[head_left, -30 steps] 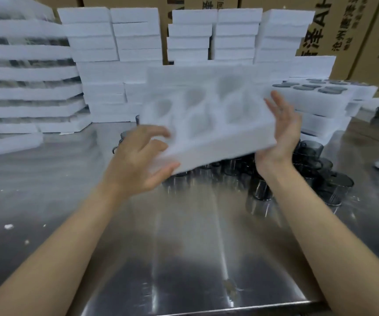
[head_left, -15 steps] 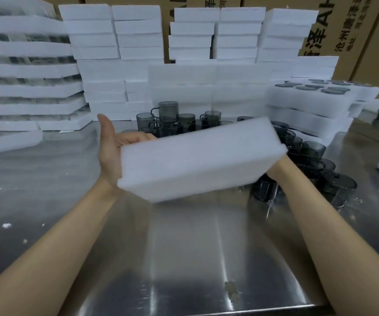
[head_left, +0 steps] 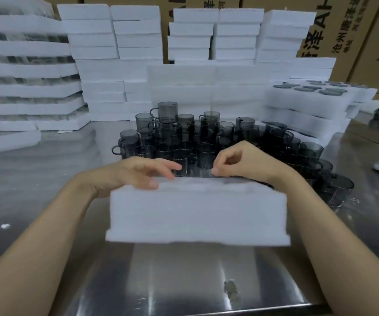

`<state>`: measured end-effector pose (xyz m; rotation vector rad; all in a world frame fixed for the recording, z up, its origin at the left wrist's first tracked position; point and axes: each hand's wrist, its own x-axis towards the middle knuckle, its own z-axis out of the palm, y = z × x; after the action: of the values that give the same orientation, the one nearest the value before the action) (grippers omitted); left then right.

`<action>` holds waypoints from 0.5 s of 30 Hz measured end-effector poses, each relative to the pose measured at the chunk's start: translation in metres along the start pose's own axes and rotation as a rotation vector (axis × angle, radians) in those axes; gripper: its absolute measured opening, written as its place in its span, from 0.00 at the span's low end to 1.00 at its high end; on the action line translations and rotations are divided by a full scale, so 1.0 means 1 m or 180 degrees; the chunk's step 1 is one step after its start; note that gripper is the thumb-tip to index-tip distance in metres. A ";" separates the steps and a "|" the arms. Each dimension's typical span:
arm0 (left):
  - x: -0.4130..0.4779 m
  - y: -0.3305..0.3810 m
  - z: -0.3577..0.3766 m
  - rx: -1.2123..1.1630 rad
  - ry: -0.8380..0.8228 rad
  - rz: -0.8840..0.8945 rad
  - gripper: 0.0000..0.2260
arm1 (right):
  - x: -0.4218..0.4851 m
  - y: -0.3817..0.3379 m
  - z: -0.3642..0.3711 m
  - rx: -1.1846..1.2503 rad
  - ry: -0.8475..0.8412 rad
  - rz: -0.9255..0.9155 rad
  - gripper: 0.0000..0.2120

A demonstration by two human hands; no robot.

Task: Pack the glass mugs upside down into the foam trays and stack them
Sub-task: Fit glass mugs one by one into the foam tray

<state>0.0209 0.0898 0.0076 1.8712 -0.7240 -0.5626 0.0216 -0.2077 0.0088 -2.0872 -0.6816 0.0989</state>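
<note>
The left hand (head_left: 138, 174) is lying with loosely straightened fingers across the far top edge of the foam tray (head_left: 197, 215) at centre frame. The right hand (head_left: 241, 161) is curling its fingertips at that same edge, and whether it is pinching the foam is unclear. Grey glass mugs (head_left: 184, 137) are crowding the steel table (head_left: 184, 281) just behind the tray. Foam tray stacks (head_left: 115, 53) and cardboard cartons (head_left: 343, 30) are lining the back.
</note>
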 end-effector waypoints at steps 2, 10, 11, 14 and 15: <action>0.000 -0.002 0.000 0.0003 -0.0287 -0.0191 0.25 | 0.000 -0.001 0.004 -0.0053 0.0160 0.0028 0.09; 0.009 -0.021 -0.008 0.0862 0.0595 -0.0342 0.26 | 0.000 -0.014 -0.008 0.0707 0.0892 -0.0672 0.09; 0.010 -0.023 -0.007 0.1000 0.0692 -0.0353 0.27 | -0.001 -0.017 -0.009 0.0967 0.0915 -0.0801 0.09; 0.015 -0.031 -0.005 0.1020 0.0762 -0.0214 0.27 | 0.001 -0.023 -0.006 0.1348 0.0921 -0.0934 0.10; 0.017 -0.032 -0.003 0.1009 0.0765 -0.0119 0.26 | 0.005 -0.024 -0.002 0.1297 0.0986 -0.0857 0.10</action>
<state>0.0428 0.0901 -0.0220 2.2036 -0.6465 -0.2477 0.0161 -0.1970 0.0297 -1.5632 -0.6797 -0.2170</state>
